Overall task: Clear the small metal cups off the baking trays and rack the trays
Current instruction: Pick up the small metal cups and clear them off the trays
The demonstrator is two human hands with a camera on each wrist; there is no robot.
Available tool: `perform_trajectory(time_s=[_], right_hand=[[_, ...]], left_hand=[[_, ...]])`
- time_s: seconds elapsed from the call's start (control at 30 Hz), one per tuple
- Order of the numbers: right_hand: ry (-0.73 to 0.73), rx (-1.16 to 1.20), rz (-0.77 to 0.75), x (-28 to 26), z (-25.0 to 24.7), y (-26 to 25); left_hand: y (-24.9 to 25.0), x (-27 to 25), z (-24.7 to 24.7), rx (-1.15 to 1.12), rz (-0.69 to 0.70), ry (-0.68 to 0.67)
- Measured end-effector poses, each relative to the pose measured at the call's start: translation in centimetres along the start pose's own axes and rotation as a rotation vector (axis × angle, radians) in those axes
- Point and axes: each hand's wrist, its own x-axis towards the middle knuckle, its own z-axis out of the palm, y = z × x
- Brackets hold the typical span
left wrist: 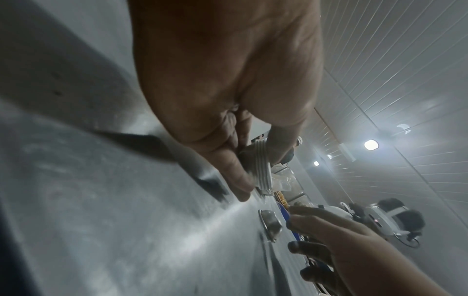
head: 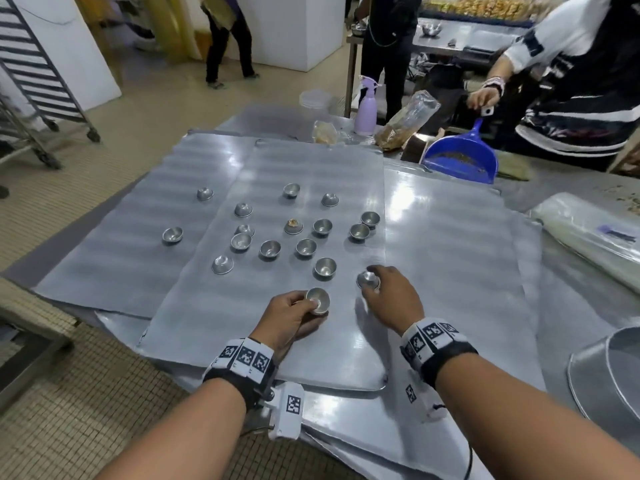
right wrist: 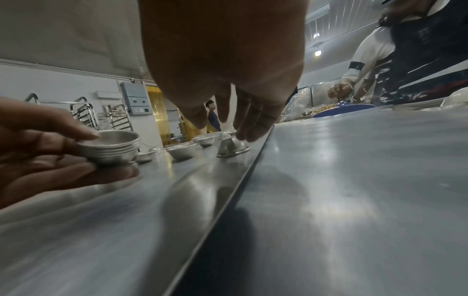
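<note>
On the steel counter (head: 571, 306) lie several flat baking trays, overlapping: middle tray (head: 277, 323) on top, left tray (head: 114, 244) and right tray (head: 457, 258) partly under it. Rack (head: 31, 74) on wheels stands far left on the floor, well apart from the counter. Another person (head: 571, 81) at far right holds a blue dustpan (head: 460, 157) on the counter's back edge. Purple spray bottle (head: 366, 109) and a plastic bag (head: 405, 123) sit behind the trays. Large metal pan (head: 609, 375) at the right edge, cut off.

Small metal cups scattered over the middle tray, some upright, some upside down; two more on the left tray, one of them upright (head: 172, 234). One cup (head: 293, 226) has crumbs on it.

Left hand (head: 289, 317) near the tray's front, fingers and thumb curled round a stack of cups (head: 318, 299), nested, open side up, thumb on the rim. Right hand (head: 391, 299) just beside it, fingertips (right wrist: 247, 134) reaching down onto an upside-down cup (head: 367, 279) resting on the tray near its right edge; fingers touch the cup, not yet closed round it.
</note>
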Motion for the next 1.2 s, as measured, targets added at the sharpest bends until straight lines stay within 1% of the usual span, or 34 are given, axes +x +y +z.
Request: perform_trajectory(time_s=[0.07, 0.13, 0.27, 0.43, 0.57, 0.67, 0.77, 0.87, 1.0, 1.1, 1.2], right_hand=[[-0.086, -0.061, 0.015, 1.3, -0.3, 0.7], [-0.165, -0.121, -0.01, 2.2, -0.5, 1.1], [-0.249, -0.211, -0.051, 3.4, -0.2, 1.5], [-0.179, -0.118, -0.051, 3.0, 0.6, 1.8], [-0.213, -0.11, -0.114, 1.8, 0.7, 1.8], [-0.151, -0.009, -0.136, 0.9, 0.7, 1.6], [-0.138, 0.053, -0.133, 0.6, 0.9, 1.3], [-0.142, 0.09, -0.111, 0.3, 0.9, 1.1], [-0.132, 0.069, -0.101, -0.2, 1.2, 0.8], [-0.112, 0.067, -0.073, -0.4, 1.6, 0.5], [-0.153, 0.04, -0.067, 0.1, 1.9, 0.1]], left_hand=[[0.0, -0.1, 0.2, 0.01, -0.001, 0.02], [-0.1, -0.3, 0.5, 0.01, -0.001, 0.039], [0.1, -1.2, 1.0, 0.008, 0.006, 0.087], [0.1, -2.2, 1.3, -0.015, 0.019, 0.118], [-0.4, -2.6, 1.7, -0.008, 0.037, 0.134], [-0.8, -2.7, 2.1, 0.008, 0.058, 0.148], [-1.0, -2.8, 2.1, 0.024, 0.066, 0.153], [-0.7, -2.8, 1.7, 0.037, 0.078, 0.147], [0.3, -1.9, 1.1, 0.04, 0.098, 0.133], [0.7, -0.8, 0.5, 0.052, 0.086, 0.104], [1.1, 0.4, -0.3, 0.054, 0.054, 0.055]])
